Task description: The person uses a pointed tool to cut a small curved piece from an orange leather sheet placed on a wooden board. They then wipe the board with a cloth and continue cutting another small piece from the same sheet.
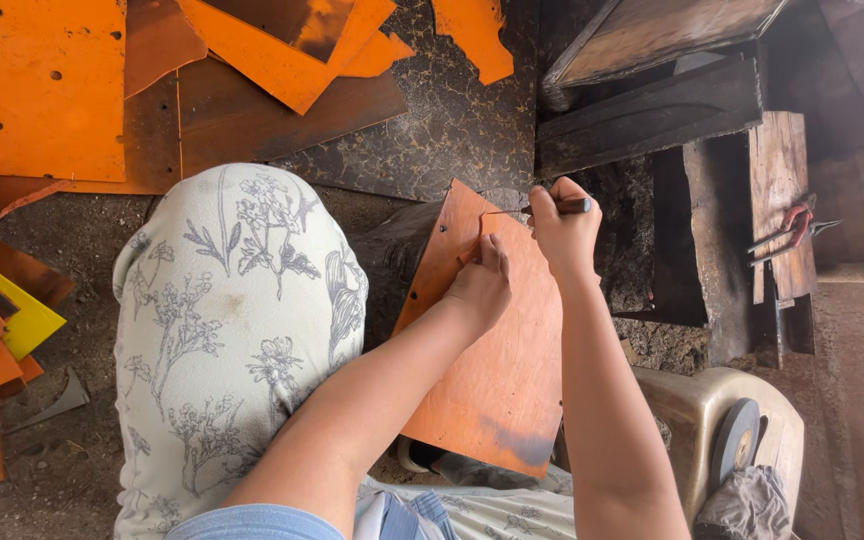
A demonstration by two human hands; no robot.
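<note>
My left hand point(480, 283) lies flat on the orange sheet point(492, 350), fingers pressed down near its upper edge, holding nothing, only pinning the sheet in place. My right hand point(564, 228) has its grip pinched tight around a thin dark-handled tool point(564, 206), whose slim metal point reaches left and touches the sheet's top edge just beside my left fingertips. The sheet itself leans tilted across my lap, between my two forearms, its lower corner darkened and its left edge marked by a few small holes. My knee, in floral-patterned light cloth point(237, 320), rises just to the left of the sheet.

More orange sheets point(37, 90) lie stacked and overlapping on the floor at the upper left, some with punched holes, and a yellow piece point(24, 318) sits among further orange offcuts at the far left. A dark speckled board point(452, 110) lies beyond the sheet. To the right stand dark worn wooden blocks point(652, 115), and a pair of red-handled pliers point(790, 230) rests on an upright plank there, well apart from my hands. At the lower right a grinding wheel point(735, 440) sits on a pale metal casing, with a grey rag beside it
</note>
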